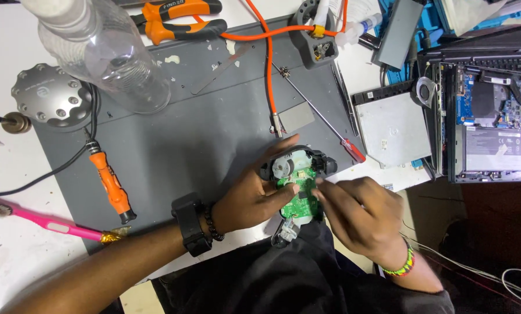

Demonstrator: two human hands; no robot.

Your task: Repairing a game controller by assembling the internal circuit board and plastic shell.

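Your left hand (pixel 249 200) grips the opened controller (pixel 298 174) from its left side, fingers (pixel 283 195) curled onto the green board (pixel 298 195) and the thumb stretched up along the shell's upper edge. Your right hand (pixel 359 218) comes in from the right, its fingers (pixel 324 195) pressed together at the board's right edge, pinching something there that is too small to make out. The controller sits at the near edge of the grey mat (pixel 202 134), just above your lap, with its round silver motor (pixel 283 166) showing at the top left of the shell.

Just beyond the controller lies a long screwdriver (pixel 318 110) with a red handle, slanting across the mat. An orange cable (pixel 269 64) runs down the mat to a small metal tip near it. An orange-handled tool (pixel 112 186) lies on the mat's left part, and a pink brush (pixel 45 221) rests on the white worktop (pixel 16 256) beside it. A clear bottle (pixel 106 55) stands at the upper left, with orange pliers (pixel 182 17) next to it. An opened laptop (pixel 487 116) lies at the far right.
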